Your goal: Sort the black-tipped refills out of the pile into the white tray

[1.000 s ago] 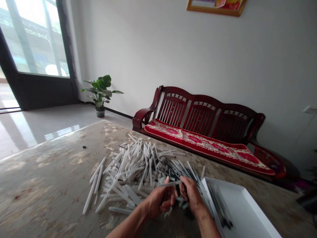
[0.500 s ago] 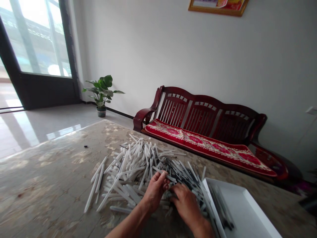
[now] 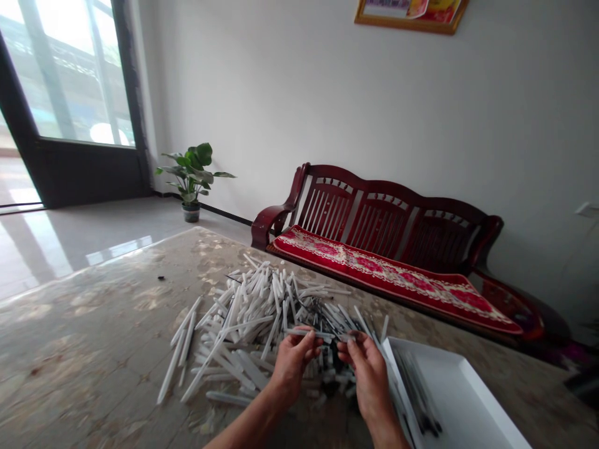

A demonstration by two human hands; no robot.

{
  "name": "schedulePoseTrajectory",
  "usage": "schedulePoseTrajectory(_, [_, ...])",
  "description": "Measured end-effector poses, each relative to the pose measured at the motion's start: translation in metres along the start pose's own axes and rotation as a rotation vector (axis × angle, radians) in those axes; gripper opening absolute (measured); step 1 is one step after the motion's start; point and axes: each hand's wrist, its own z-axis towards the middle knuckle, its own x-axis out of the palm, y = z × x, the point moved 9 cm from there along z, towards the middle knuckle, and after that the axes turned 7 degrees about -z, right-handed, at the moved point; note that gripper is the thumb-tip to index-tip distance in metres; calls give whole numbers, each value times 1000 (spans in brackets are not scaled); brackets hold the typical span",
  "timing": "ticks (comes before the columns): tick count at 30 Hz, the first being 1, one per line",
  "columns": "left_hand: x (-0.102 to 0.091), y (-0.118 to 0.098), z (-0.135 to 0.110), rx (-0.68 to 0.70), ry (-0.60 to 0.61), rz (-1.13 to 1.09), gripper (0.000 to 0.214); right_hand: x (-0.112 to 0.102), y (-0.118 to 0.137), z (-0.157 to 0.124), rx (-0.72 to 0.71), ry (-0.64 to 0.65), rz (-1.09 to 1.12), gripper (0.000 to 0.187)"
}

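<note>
My left hand [image 3: 292, 365] and my right hand [image 3: 367, 374] hold a thin white plastic tube [image 3: 311, 334] level between them, just above the heap. Its right end looks dark and blurred, so I cannot tell its exact shape. The left fingers pinch it near the middle, and the right fingertips pinch its far end. Under and behind my hands lies a large heap of white plastic tubes [image 3: 248, 324], with thin black rods [image 3: 332, 318] mixed in on the right side. A white tray [image 3: 449, 393] with several black rods [image 3: 416, 390] sits to the right of my right hand.
The heap lies on a mottled stone-patterned tabletop [image 3: 93, 330], with a small dark bit [image 3: 161, 277] on it. Beyond the table stand a dark red wooden bench [image 3: 388, 212] with a red cushion, a potted plant [image 3: 191, 178] and a glass door [image 3: 70, 75].
Both hands have risen from the heap, where they were pressed among the tubes, and moved apart. They now hold one tube level between them. The view has shifted slightly.
</note>
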Motion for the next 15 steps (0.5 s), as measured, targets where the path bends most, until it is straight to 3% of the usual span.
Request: schedulePoseTrajectory(15, [5,9,-2,-30,59,24,45,14,8,-5,39,44,1,46])
